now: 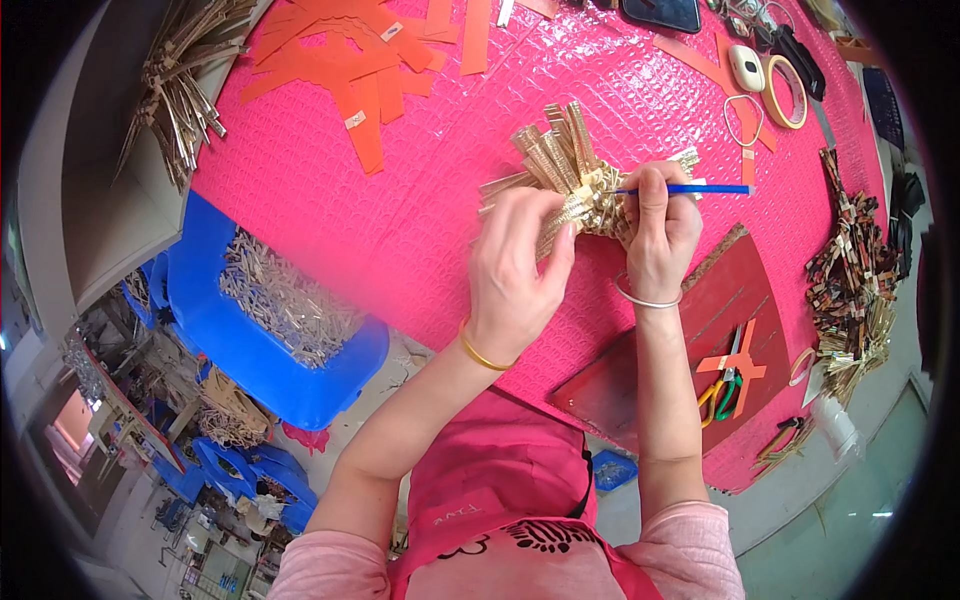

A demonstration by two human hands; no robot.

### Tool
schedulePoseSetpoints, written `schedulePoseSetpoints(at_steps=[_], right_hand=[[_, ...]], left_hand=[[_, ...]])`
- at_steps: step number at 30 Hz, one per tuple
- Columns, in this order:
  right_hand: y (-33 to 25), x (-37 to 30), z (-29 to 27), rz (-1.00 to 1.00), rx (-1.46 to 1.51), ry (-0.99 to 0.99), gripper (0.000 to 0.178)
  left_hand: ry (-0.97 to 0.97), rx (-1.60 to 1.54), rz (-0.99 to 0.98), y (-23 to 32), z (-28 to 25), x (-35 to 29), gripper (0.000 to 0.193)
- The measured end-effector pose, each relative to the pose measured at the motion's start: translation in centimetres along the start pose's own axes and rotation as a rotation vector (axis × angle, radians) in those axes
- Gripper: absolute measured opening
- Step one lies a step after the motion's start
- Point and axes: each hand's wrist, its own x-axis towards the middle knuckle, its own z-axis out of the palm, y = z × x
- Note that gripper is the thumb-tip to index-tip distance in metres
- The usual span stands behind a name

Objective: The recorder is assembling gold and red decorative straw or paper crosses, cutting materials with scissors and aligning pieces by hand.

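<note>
Holding a blue tool [722,189], the right hand [660,230] perhaps hides gold strips [553,158].

The bundle of shiny gold strips [546,158] is gathered at its middle, with loose ends spread, between left grip [512,270] and right grip [657,240]. The slim blue tool [718,189] lies nearly level in right grip, its thin tip at the bundle.
</note>
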Motion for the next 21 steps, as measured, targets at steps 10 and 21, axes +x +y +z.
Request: schedulePoseSetpoints(at_steps=[10, 21], right_hand=[[-0.1, -0.4, 0.8, -0.262, -0.174, -0.054, 0.013], [0.0, 0.0, 1.0, -0.472, -0.318, -0.084, 0.008]], left_hand=[[-0.161, -0.206, -0.412, -1.4, -0.1, 1.6, 0.008], [-0.148, -0.189, -0.419, -1.3, 0.3, 1.5, 0.009]])
